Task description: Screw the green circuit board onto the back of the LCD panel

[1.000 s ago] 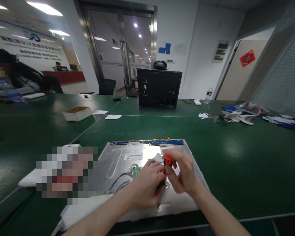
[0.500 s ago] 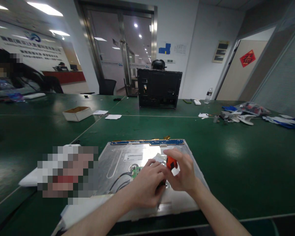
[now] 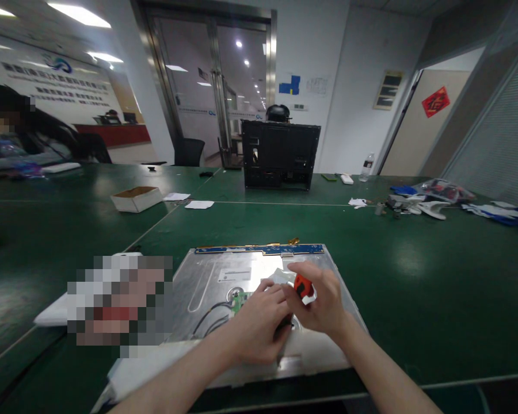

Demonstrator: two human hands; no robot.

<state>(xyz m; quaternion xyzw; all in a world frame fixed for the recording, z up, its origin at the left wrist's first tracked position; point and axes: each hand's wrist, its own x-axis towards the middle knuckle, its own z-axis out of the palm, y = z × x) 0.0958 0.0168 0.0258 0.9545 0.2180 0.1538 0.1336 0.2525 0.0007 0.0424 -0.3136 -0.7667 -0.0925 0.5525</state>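
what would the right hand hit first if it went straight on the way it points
Most likely the left hand, just left of the right hand and its orange-and-black tool. The hands overlap in view, so contact is unclear.

Left fingers (image 3: 277, 296) curled downward; right fingers (image 3: 308, 269) arched (close beside left); both forearms (image 3: 369, 356) angled inward

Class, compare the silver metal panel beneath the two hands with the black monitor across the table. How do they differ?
Pose: the silver metal panel lies flat, while the black monitor stands upright.
Look: the panel is shiny, with a blue circuit strip along its far edge; the monitor is dark, with cut-outs.
Place: the panel is under the left hand and right hand; the monitor stands beyond their reach.
Shared: both are on the green table.
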